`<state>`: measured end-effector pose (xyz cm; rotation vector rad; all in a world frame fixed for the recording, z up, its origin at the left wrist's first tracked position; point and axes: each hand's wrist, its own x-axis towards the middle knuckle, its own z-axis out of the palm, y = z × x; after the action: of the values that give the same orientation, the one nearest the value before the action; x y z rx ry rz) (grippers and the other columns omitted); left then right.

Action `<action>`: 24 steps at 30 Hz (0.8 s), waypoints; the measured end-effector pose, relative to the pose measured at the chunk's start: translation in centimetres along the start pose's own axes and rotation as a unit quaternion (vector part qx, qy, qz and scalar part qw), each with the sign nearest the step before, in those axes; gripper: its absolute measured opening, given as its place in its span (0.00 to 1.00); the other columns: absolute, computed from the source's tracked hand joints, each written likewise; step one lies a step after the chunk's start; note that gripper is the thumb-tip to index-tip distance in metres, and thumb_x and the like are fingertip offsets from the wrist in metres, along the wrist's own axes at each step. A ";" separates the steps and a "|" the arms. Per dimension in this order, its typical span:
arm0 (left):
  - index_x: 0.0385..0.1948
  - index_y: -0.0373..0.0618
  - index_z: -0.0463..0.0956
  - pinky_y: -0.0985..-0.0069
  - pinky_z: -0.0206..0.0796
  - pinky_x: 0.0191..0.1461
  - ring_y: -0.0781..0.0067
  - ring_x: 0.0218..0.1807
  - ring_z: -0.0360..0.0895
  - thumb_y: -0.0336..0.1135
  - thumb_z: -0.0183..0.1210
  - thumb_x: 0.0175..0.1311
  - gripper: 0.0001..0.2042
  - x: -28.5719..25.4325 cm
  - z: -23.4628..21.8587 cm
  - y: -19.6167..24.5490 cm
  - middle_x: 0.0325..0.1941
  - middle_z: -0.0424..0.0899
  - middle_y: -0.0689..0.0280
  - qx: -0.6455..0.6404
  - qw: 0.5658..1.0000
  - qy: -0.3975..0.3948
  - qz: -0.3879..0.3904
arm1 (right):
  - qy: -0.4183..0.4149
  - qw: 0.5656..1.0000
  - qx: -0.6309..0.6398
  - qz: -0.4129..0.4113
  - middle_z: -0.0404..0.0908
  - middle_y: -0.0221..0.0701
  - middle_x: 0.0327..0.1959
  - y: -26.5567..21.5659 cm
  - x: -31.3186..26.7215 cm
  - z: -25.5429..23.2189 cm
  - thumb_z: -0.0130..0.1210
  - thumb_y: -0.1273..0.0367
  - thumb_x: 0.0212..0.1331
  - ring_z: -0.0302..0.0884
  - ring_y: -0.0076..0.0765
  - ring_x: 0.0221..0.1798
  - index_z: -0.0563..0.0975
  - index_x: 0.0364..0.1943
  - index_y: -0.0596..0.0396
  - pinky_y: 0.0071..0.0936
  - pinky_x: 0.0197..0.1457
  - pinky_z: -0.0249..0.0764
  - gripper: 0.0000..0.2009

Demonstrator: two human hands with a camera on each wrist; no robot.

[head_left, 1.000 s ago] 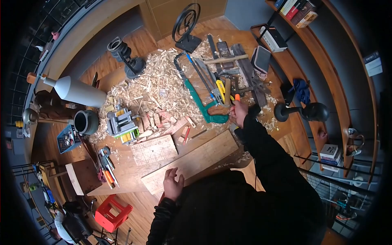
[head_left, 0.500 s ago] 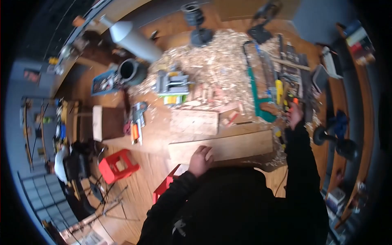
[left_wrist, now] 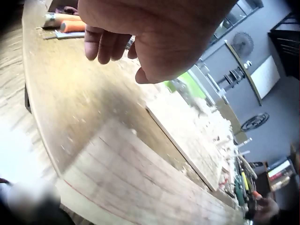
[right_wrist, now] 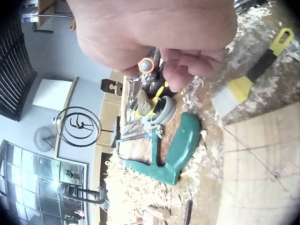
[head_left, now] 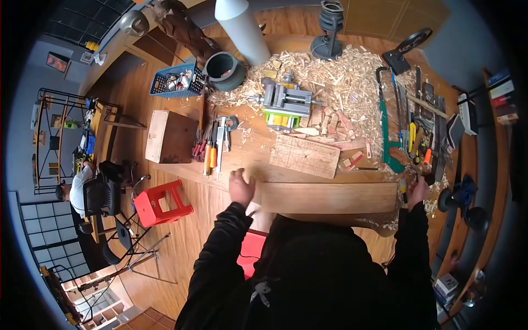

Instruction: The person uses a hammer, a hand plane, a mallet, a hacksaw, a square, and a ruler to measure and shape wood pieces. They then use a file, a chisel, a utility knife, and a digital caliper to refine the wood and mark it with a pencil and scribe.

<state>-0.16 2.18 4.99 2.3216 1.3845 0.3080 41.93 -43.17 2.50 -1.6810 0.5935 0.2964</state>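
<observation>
Just off the left end of the long pale board (head_left: 330, 199) is my left hand (head_left: 242, 188), fingers loosely bent around nothing. In the left wrist view the left hand (left_wrist: 150, 42) hangs over bare tabletop, above the board's end. My right hand (head_left: 418, 191) hovers by the board's right end, near a brush (right_wrist: 241, 89) with a yellow and black handle. Its fingers are loosely curled, with nothing visibly held. Beyond it stands an orange-ended handle (head_left: 427, 156) among hand tools. A green-handled saw (head_left: 391, 158) lies left of those.
Wood shavings (head_left: 357, 77) cover the table's back. A bench vise (head_left: 289, 100) stands before them, and a smaller lined board (head_left: 305, 156) lies nearer. Orange-handled tools (head_left: 213, 157) and a wooden block (head_left: 171, 137) sit left. A red stool (head_left: 159, 203) and another person (head_left: 80, 190) are farther left.
My right hand has come away from the orange-ended handle, back toward me. The left hand has moved from over the long board to beyond its left end. The head view has turned left.
</observation>
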 end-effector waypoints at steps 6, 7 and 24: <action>0.49 0.36 0.71 0.54 0.65 0.52 0.43 0.47 0.72 0.34 0.62 0.51 0.22 5.2 -3.4 -9.3 0.43 0.73 0.47 0.057 0.986 0.155 -0.008 | -0.002 0.993 -0.103 -0.065 0.68 0.24 0.17 6.6 -5.3 0.3 0.50 0.59 0.66 0.64 0.22 0.15 0.69 0.28 0.48 0.22 0.17 0.61 0.12; 0.48 0.36 0.71 0.55 0.64 0.52 0.43 0.47 0.71 0.35 0.61 0.52 0.21 5.9 -3.8 -10.2 0.43 0.73 0.47 0.080 0.983 0.164 -0.025 | 0.007 0.992 -0.103 -0.067 0.68 0.24 0.16 7.3 -6.2 0.9 0.50 0.60 0.67 0.64 0.23 0.14 0.68 0.27 0.48 0.22 0.16 0.60 0.12; 0.51 0.31 0.70 0.59 0.69 0.54 0.43 0.49 0.77 0.37 0.62 0.57 0.24 10.3 -3.8 -17.2 0.47 0.78 0.41 -0.120 0.984 -0.115 -0.064 | -0.126 0.970 -0.172 -0.115 0.73 0.24 0.20 11.8 -21.5 12.1 0.53 0.74 0.58 0.68 0.19 0.20 0.75 0.30 0.55 0.21 0.23 0.63 0.02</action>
<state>-10.24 19.31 0.26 1.9924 1.2976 0.1515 19.29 -27.98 1.10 -1.9848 0.1579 0.4561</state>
